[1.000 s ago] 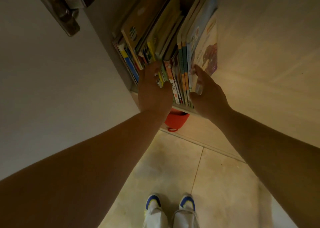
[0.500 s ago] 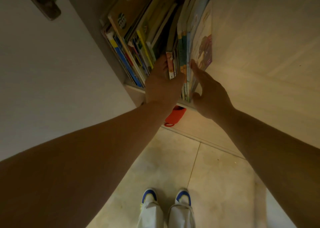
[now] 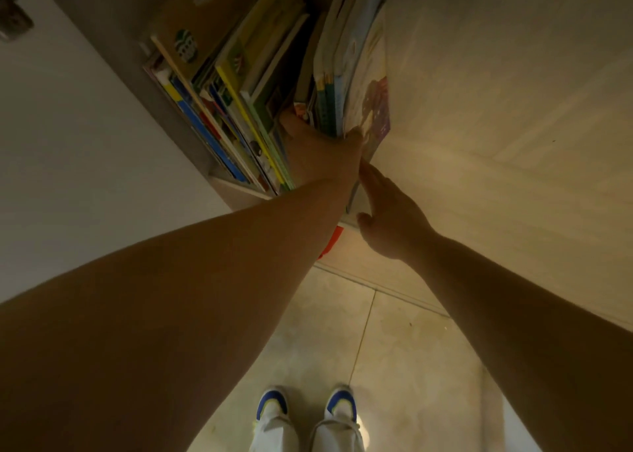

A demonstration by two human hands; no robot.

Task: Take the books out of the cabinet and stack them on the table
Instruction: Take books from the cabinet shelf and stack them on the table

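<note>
Several thin picture books stand upright on a cabinet shelf point(image 3: 239, 188). A left bunch point(image 3: 233, 108) leans left and a right bunch point(image 3: 346, 74) stands against the cabinet's pale side panel. My left hand point(image 3: 322, 153) is pushed into the gap between the two bunches. Its fingers are hidden behind the books and its thumb lies over the spines of the right bunch. My right hand point(image 3: 390, 218) is below it, straight fingers touching the lower edge of the outermost cover with a purple picture point(image 3: 376, 108).
The open white cabinet door point(image 3: 85, 143) stands at the left, its metal hinge point(image 3: 13, 19) at the top corner. A red object point(image 3: 330, 242) shows under the shelf. Below are a tiled floor point(image 3: 394, 348) and my white and blue shoes point(image 3: 274, 403).
My left hand has slid deeper between the books and to the right, covering the small spines it held. My right hand has dropped lower along the outer cover.
</note>
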